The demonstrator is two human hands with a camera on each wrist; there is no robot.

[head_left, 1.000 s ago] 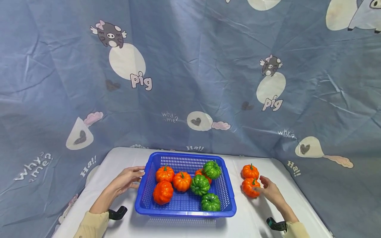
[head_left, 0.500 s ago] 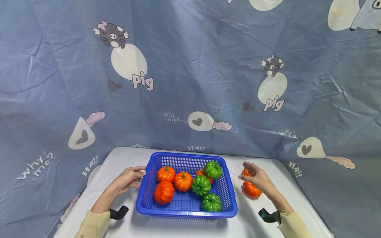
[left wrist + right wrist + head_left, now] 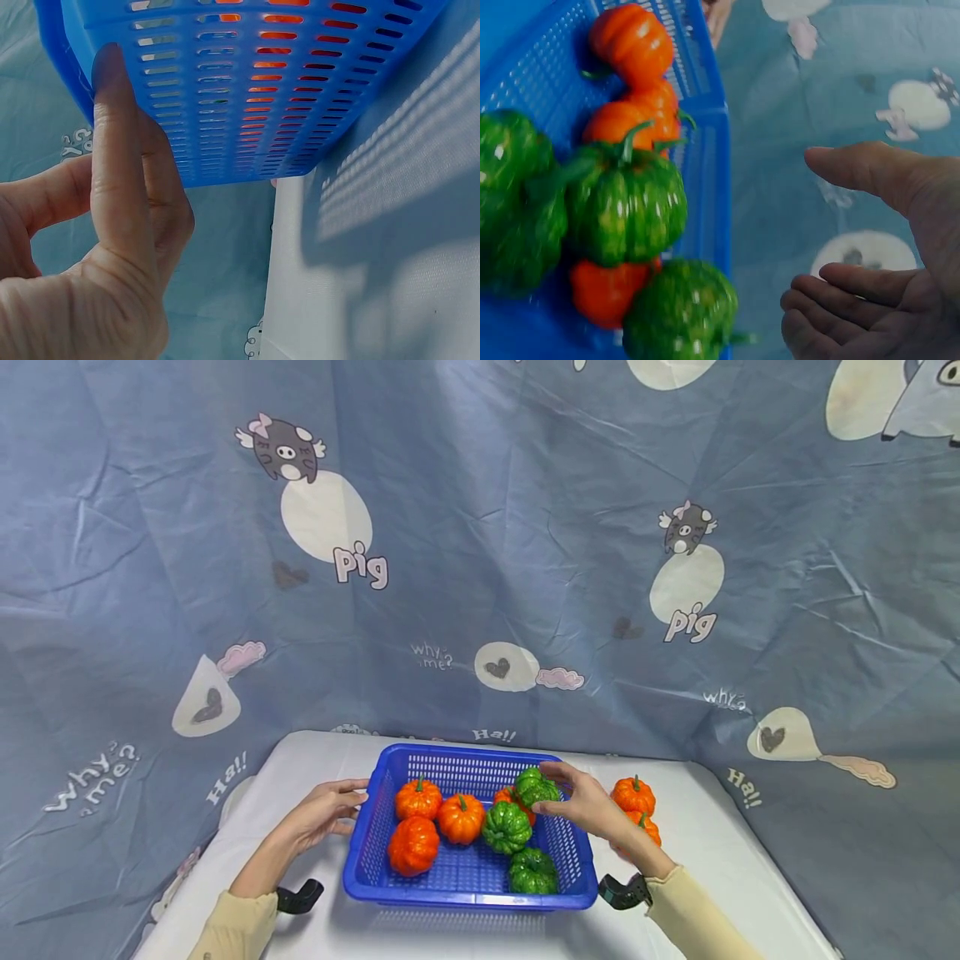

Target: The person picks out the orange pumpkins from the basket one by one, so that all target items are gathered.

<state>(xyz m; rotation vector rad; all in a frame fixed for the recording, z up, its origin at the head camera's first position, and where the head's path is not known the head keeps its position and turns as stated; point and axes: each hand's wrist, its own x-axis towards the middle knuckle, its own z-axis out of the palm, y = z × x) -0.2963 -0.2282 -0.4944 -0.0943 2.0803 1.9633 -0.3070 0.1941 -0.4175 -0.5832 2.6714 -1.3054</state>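
Note:
A blue plastic basket (image 3: 472, 899) stands on the white table. Inside are several small orange pumpkins (image 3: 461, 818) and three green ones, among them a green pumpkin (image 3: 507, 828) near the middle and another green pumpkin (image 3: 533, 872) in the front right corner. My left hand (image 3: 322, 814) rests its extended fingers (image 3: 116, 150) against the basket's left side. Over the right rim, my right hand (image 3: 588, 806) reaches with thumb and fingers spread, near the back green pumpkin (image 3: 534, 788). It holds nothing; the right wrist view shows a gap between thumb and fingers.
Right of the basket, beyond the right forearm, two orange pumpkins lie on the table: a back one (image 3: 633, 795) and a front one (image 3: 647, 828), partly covered by the arm. A blue patterned cloth (image 3: 450, 568) hangs behind the table.
My right hand has moved left from the orange pumpkins on the table, passing over them, to the basket's right rim. The left hand stays at the basket's side.

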